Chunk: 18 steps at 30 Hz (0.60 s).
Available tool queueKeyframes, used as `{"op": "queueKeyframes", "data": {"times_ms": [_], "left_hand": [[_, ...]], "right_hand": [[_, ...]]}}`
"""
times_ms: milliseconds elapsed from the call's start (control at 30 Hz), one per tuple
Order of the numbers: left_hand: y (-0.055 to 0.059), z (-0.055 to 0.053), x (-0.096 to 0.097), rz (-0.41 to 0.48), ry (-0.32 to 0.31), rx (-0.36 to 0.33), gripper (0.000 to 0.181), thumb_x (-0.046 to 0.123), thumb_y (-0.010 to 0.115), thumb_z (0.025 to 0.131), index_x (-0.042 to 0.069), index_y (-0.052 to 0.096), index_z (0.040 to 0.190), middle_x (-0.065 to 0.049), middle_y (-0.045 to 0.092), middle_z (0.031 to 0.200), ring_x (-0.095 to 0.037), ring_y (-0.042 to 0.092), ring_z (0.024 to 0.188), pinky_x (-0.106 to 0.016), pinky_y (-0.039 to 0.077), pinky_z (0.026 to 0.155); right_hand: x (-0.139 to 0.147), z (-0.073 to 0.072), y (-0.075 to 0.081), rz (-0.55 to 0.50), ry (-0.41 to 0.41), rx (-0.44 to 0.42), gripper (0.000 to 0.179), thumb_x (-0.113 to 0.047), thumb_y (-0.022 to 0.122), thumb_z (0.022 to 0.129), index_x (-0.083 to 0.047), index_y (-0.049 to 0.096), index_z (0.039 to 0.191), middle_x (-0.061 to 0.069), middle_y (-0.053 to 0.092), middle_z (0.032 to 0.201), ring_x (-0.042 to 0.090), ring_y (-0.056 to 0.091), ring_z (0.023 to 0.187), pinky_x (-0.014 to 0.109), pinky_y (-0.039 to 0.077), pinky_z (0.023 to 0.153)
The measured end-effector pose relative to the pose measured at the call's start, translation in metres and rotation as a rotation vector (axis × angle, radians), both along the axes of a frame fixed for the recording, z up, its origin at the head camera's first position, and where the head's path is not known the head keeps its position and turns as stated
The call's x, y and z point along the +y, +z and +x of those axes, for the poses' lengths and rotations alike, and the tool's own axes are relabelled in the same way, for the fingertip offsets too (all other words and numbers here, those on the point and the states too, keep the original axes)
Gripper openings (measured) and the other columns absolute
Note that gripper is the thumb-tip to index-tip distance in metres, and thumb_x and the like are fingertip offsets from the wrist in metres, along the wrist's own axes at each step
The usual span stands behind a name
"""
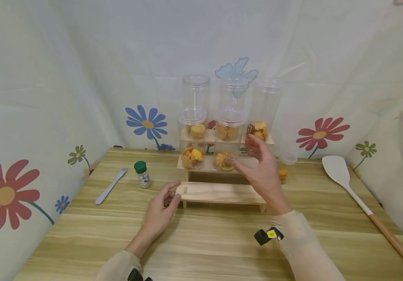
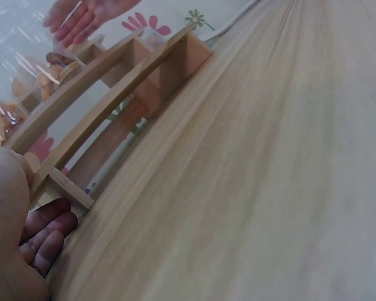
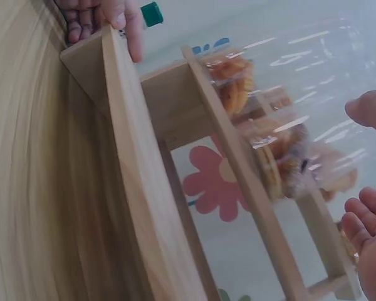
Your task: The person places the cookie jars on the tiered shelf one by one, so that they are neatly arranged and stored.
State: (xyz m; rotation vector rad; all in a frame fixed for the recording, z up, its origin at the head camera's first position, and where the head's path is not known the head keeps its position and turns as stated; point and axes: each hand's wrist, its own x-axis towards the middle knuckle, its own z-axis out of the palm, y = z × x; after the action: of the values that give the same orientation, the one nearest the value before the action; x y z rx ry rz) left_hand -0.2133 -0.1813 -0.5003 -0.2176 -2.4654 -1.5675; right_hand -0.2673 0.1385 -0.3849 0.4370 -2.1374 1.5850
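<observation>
A stepped wooden rack (image 1: 219, 192) stands on the table, its low front tier bare. My left hand (image 1: 162, 207) grips the left end of that front tier; in the left wrist view the hand (image 2: 12, 219) has its lower fingers curled beside the rack's leg. My right hand (image 1: 263, 168) is raised over the right part of the rack, thumb and fingers apart, nothing held. Closest to it is a clear jar (image 1: 229, 136) of yellow-orange snacks on the middle tier. A similar jar (image 1: 191, 136) stands left of that one. Three taller-set jars, including the right one (image 1: 266, 105), line the top tier.
Another small clear container (image 1: 287, 159) shows behind my right wrist, partly hidden. To the left lie a fork (image 1: 111, 186) and a green-capped shaker (image 1: 142, 175). A long white spatula (image 1: 345, 183) with a wooden handle lies at the right. Flowered cloth hangs behind.
</observation>
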Motion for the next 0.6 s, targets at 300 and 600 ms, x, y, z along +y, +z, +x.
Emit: {"op": "queueKeyframes", "data": {"times_ms": [300, 600], "left_hand": [[0.001, 0.001, 0.0, -0.005, 0.009, -0.01, 0.042, 0.019, 0.067, 0.113, 0.026, 0.064, 0.155, -0.003, 0.078, 0.101, -0.019, 0.072, 0.088, -0.027, 0.057, 0.079], [0.0, -0.001, 0.0, -0.014, 0.015, -0.011, 0.042, 0.018, 0.067, 0.113, 0.026, 0.064, 0.154, -0.003, 0.078, 0.101, -0.018, 0.071, 0.088, -0.027, 0.057, 0.079]], "right_hand": [[0.043, 0.015, 0.011, -0.003, -0.082, 0.08, 0.083, -0.007, 0.094, 0.09, -0.007, 0.053, 0.162, 0.011, 0.064, 0.152, 0.025, 0.061, 0.14, 0.032, 0.045, 0.12], [0.089, 0.018, 0.019, -0.059, -0.231, 0.069, 0.081, -0.003, 0.094, 0.089, -0.011, 0.057, 0.16, 0.004, 0.064, 0.156, 0.019, 0.06, 0.144, 0.025, 0.045, 0.12]]}}
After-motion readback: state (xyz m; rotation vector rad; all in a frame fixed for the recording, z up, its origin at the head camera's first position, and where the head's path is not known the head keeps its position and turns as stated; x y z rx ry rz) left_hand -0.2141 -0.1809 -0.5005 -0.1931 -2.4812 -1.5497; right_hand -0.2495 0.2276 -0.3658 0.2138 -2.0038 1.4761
